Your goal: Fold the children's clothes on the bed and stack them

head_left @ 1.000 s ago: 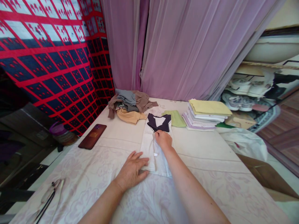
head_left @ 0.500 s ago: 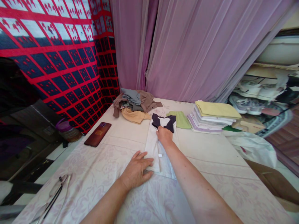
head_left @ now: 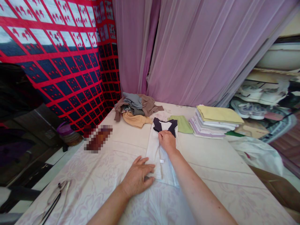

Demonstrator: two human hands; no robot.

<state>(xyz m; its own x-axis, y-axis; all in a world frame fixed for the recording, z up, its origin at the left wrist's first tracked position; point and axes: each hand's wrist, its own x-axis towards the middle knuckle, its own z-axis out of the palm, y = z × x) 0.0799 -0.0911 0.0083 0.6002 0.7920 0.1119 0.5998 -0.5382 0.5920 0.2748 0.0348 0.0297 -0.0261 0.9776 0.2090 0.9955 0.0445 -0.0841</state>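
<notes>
Shirt [head_left: 153, 153] at 12 o'clock on the table [head_left: 208, 156], a hand towards either end.
Heap [head_left: 133, 109] at 11, leaving room; left hand [head_left: 137, 176] open, fingers spread over the shirt's 7 o'clock corner, likely keeping it flat; right hand [head_left: 167, 141] curled, apparently pinching cloth below the dark collar [head_left: 157, 124], likely to steady the fold; green cloth [head_left: 182, 124] at 1; stack [head_left: 211, 122] at 2, squared, presumably for stability.

White garment [head_left: 153, 151], dark far end, partly folded, lying flat

Matt cloth garment [head_left: 153, 148], sheer fabric curtain [head_left: 197, 56]
</notes>
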